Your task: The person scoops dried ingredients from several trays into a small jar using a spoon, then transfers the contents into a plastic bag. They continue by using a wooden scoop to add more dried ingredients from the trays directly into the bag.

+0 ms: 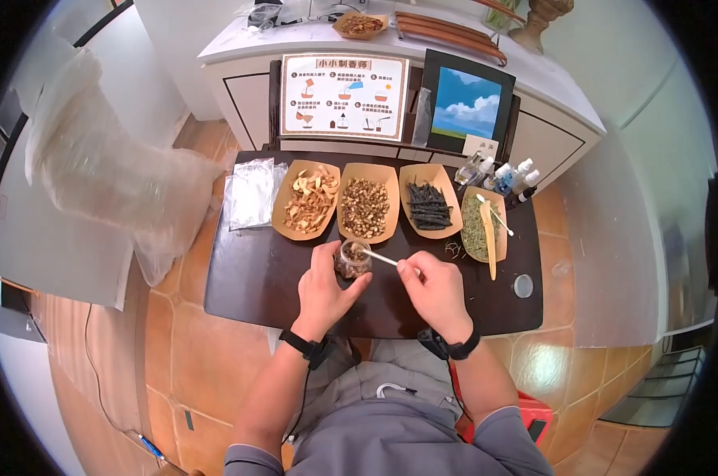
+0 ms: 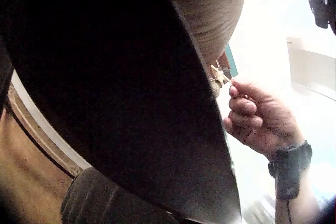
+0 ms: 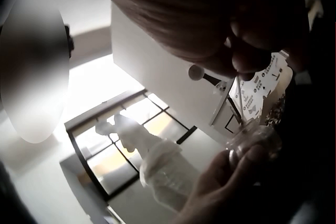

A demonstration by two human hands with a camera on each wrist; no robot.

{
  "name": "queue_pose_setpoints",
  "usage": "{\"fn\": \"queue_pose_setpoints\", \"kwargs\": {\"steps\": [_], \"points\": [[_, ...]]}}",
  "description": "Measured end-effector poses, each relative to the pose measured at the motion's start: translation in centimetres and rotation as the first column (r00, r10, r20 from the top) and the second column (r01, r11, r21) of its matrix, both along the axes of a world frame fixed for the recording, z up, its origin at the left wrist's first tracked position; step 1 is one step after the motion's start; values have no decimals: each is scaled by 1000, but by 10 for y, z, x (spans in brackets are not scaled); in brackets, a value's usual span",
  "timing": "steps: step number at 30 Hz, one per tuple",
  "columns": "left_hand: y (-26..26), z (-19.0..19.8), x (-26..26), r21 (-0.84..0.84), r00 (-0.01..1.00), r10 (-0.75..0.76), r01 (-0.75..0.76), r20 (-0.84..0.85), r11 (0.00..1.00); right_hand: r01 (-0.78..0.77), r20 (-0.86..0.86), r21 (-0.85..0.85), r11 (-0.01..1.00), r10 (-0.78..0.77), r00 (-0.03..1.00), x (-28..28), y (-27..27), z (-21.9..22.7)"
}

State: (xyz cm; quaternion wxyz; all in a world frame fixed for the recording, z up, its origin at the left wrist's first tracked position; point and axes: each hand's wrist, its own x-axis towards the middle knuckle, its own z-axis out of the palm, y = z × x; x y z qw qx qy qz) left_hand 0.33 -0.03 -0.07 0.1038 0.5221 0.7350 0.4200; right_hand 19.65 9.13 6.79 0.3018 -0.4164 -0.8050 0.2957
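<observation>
A small clear jar (image 1: 352,262) with brown dried bits in it stands near the middle of the dark table. My left hand (image 1: 325,287) grips it, thumb on the near right side and fingers round the left. Between the thumb and fingers of my right hand (image 1: 434,293) is a thin white stick (image 1: 384,259), its far end inside the mouth of the jar. The right wrist view shows the jar (image 3: 257,142) held by the left hand, the stick (image 3: 240,98) slanting down to it. In the left wrist view the tabletop's dark underside hides most of the scene.
Paper trays hold pale slices (image 1: 311,198), brown chunks (image 1: 365,202), dark sticks (image 1: 429,206) and green herbs (image 1: 478,222) with a wooden tool (image 1: 488,242) across them. Spray bottles (image 1: 502,176) stand back right; a round clear lid (image 1: 523,285) lies right, plastic bags (image 1: 252,194) left.
</observation>
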Motion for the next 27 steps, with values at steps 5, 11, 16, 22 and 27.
{"fn": "queue_pose_setpoints", "kwargs": {"steps": [5, 11, 16, 22, 27], "points": [[0, 4, 1, -4, 1000, 14, -14, 9, 1000, 138, 23, 162, 977, -144, 989, -6, 12, 6], [0, 1, 0, 20, 999, -4, 5, -42, 1000, 207, 107, 160, 965, -226, 968, -18, 37, -13], [0, 2, 1, 42, 1000, -3, 3, -13, 999, 241, 29, 196, 950, -251, 968, -13, 41, -20], [1, 4, 3, 39, 1000, 3, -3, 5, 999, 372, -11, 398, 838, -401, 916, 30, 64, -30], [0, 1, 4, 42, 999, -1, 3, -41, 999, 250, 147, 573, 780, -398, 905, 38, 66, -49]]}}
